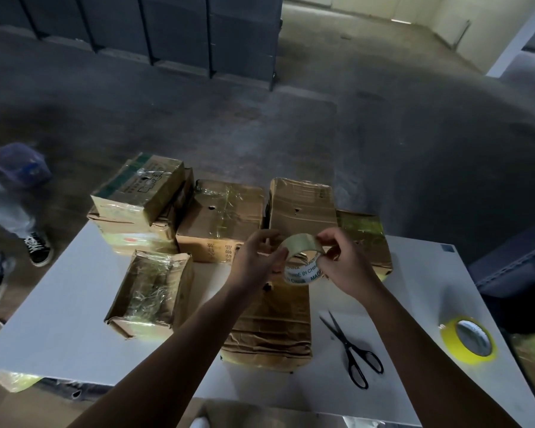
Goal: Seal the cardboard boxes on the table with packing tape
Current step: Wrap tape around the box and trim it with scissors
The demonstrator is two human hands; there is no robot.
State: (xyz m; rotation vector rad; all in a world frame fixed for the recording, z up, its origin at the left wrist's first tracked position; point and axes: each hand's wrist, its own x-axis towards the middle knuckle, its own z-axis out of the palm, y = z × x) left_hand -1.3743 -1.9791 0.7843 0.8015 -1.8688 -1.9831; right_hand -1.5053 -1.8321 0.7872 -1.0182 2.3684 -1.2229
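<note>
Holding one tape roll (302, 246), left hand (256, 261), right hand (347, 267)

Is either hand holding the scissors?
No, the scissors lie on the table, while the left hand and right hand grip the clear tape roll.

Both forearms reach forward; left hand (258, 262) and right hand (345, 267) together grip the tape roll (303, 247).

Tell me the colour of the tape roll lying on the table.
The tape roll is yellow, clearest in head view.
</note>
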